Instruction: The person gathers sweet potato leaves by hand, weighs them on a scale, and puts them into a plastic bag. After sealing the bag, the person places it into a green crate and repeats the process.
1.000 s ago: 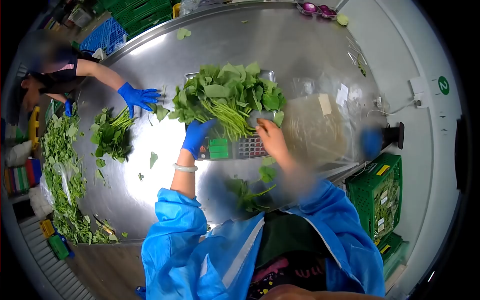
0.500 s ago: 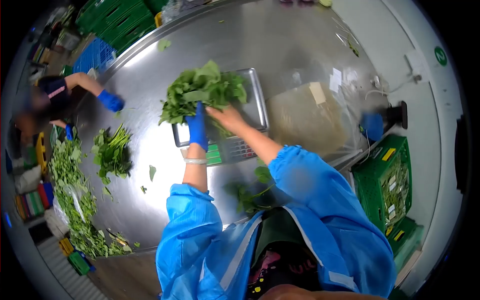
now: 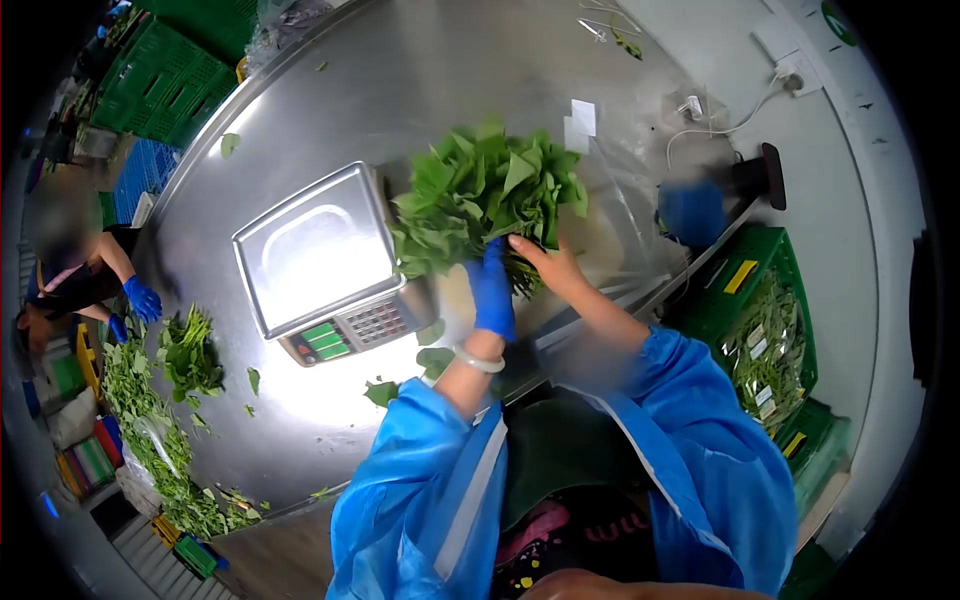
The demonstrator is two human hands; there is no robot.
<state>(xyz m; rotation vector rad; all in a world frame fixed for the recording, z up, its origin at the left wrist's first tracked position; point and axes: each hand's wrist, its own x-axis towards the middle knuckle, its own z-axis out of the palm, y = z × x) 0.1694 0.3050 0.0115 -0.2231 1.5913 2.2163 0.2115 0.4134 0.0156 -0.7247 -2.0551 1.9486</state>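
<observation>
A big bunch of leafy greens [image 3: 490,190] is held between my two hands, just right of the weighing scale [image 3: 318,255]. My left hand [image 3: 490,295], in a blue glove, is closed round the stems from the left. My right hand [image 3: 552,268], ungloved, grips the bunch from the right, its thumb over the stems. Leaves hide part of the fingers. The scale's metal pan has nothing on it, and its keypad and green display face me. Some loose leaves [image 3: 382,392] lie between the scale and my left forearm.
A co-worker's blue-gloved hand [image 3: 142,299] is at the left, near a smaller bunch of greens [image 3: 190,355] and a long heap of greens [image 3: 150,430]. Plastic sheeting [image 3: 635,215] lies on the right of the steel table [image 3: 440,70]. A green crate [image 3: 765,330] holds packed greens.
The greens have come off the scale pan and moved right in both my hands. The view has shifted too. The co-worker's hand has drawn back toward the heap.
</observation>
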